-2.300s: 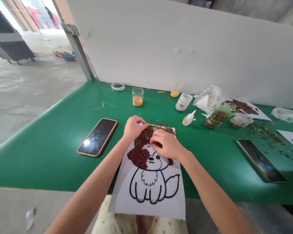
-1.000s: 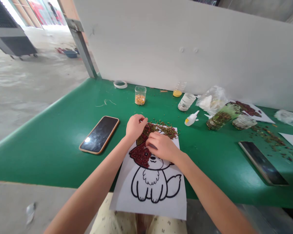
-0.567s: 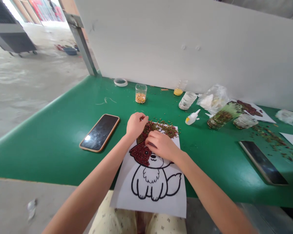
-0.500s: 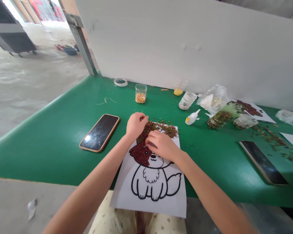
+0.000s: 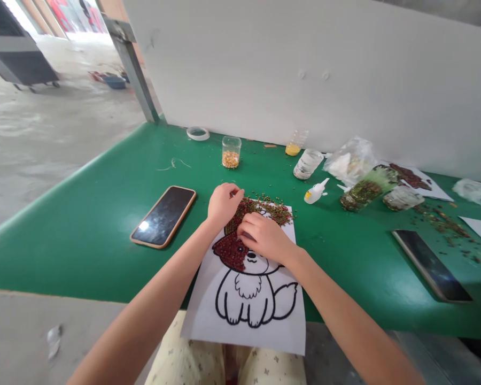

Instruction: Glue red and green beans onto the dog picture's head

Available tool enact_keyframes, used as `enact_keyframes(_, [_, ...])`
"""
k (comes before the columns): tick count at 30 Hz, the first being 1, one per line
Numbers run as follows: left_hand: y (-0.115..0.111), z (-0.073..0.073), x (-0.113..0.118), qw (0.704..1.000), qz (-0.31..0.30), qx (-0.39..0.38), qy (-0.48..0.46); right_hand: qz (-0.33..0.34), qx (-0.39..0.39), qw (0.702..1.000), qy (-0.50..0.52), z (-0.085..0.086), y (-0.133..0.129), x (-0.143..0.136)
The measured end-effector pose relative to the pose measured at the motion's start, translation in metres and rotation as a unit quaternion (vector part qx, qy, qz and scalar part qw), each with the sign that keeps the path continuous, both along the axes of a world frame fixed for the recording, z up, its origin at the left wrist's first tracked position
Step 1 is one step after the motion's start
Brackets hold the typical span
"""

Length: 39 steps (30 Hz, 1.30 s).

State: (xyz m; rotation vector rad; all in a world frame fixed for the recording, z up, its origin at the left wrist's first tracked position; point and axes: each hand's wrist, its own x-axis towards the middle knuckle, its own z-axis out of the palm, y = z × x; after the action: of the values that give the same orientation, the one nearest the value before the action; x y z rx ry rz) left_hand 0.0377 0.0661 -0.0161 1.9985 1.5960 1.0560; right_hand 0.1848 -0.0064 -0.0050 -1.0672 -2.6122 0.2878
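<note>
A paper with a black-outlined cartoon dog (image 5: 280, 338) lies on the green table, its lower edge hanging over the front above my lap. Dark red beans (image 5: 226, 253) cover the left side of the dog's face. Small green and red beans (image 5: 278, 213) are heaped across the top of the paper. My left hand (image 5: 223, 204) is at the sheet's upper left, fingers curled at the edge of the heap. My right hand (image 5: 265, 234) rests over the dog's forehead with its fingers bent together. Whatever either hand's fingertips pinch is hidden.
Left of the paper lies a phone (image 5: 164, 216); another phone (image 5: 431, 266) is at the right. Behind stand a cup of corn kernels (image 5: 231, 159) and a clear jar (image 5: 308, 163). A white glue bottle (image 5: 316, 192), a tipped bean jar (image 5: 363, 193) and plastic bags (image 5: 350, 160) sit rightward.
Almost nothing differs. My right hand's fingers have shifted very slightly over the dog's forehead, while my left hand keeps its place by the beans.
</note>
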Motion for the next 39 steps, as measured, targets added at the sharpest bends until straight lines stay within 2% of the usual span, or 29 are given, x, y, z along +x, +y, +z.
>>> enact_keyframes(7, [0.000,-0.001,0.000,1.000,0.003,0.002,0.001,-0.006,-0.010,0.999,0.030,0.000,0.001,0.001])
enact_keyframes(10, [0.000,-0.001,0.000,1.000,0.003,-0.002,-0.006,-0.047,-0.015,0.995,0.086,0.002,0.003,0.007])
enact_keyframes(18, [0.002,0.000,-0.001,1.000,0.021,-0.018,-0.005,-0.180,-0.029,0.939,0.292,-0.002,0.016,0.023])
enact_keyframes(21, [0.004,-0.002,-0.004,0.999,0.040,-0.013,-0.011,-0.229,0.007,0.929,0.290,-0.004,0.024,0.033])
enact_keyframes(25, [0.007,-0.003,-0.006,0.998,0.055,-0.013,-0.040,-0.284,0.060,0.929,0.231,-0.004,0.033,0.047])
enact_keyframes(32, [0.008,-0.003,-0.010,0.994,0.075,-0.024,-0.071,-0.336,0.110,0.912,0.207,-0.010,0.042,0.059])
enact_keyframes(36, [0.008,-0.003,-0.011,0.993,0.075,-0.032,-0.086,-0.344,0.086,0.912,0.209,-0.009,0.044,0.062])
enact_keyframes(39, [0.010,-0.004,-0.011,0.992,0.075,-0.021,-0.096,-0.335,0.048,0.907,0.252,-0.007,0.044,0.066])
